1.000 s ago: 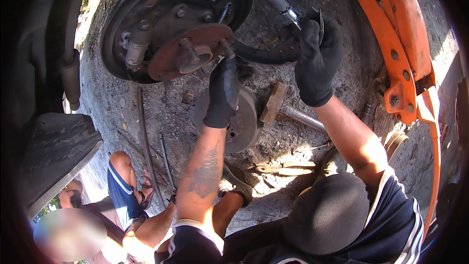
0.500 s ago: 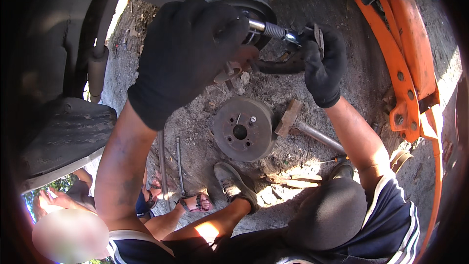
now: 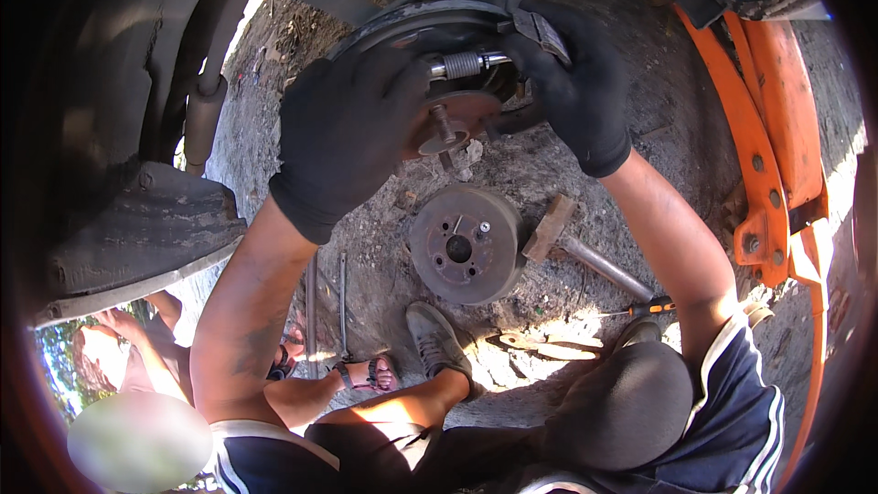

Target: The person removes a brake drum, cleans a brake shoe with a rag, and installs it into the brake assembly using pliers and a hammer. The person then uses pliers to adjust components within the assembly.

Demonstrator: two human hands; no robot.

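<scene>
Both my hands wear black gloves and work in front of a round brake backing plate (image 3: 412, 18). My left hand (image 3: 352, 133) is closed around the left end of a shiny brake adjuster rod with a coil spring (image 3: 462, 64); its fingertips are partly hidden. My right hand (image 3: 581, 82) grips a brake shoe, whose grey curved end (image 3: 541, 34) shows above the fingers near the plate's right rim. The rod's right end meets the right fingers. Below sits a rusty hub flange (image 3: 471, 114) with a central threaded stub (image 3: 443, 125).
A brake drum (image 3: 439, 261) lies on the dirt, with a hammer (image 3: 553, 224) right of it. Farther down are a screwdriver (image 3: 647, 308), pliers (image 3: 549, 346) and long bars (image 3: 343, 302). An orange jack (image 3: 764, 155) stands right. Another person sits lower left.
My right hand has moved left and up, bringing the shoe end to the plate's rim. The spring rod is now more level and nearer the plate. My left hand has shifted down slightly.
</scene>
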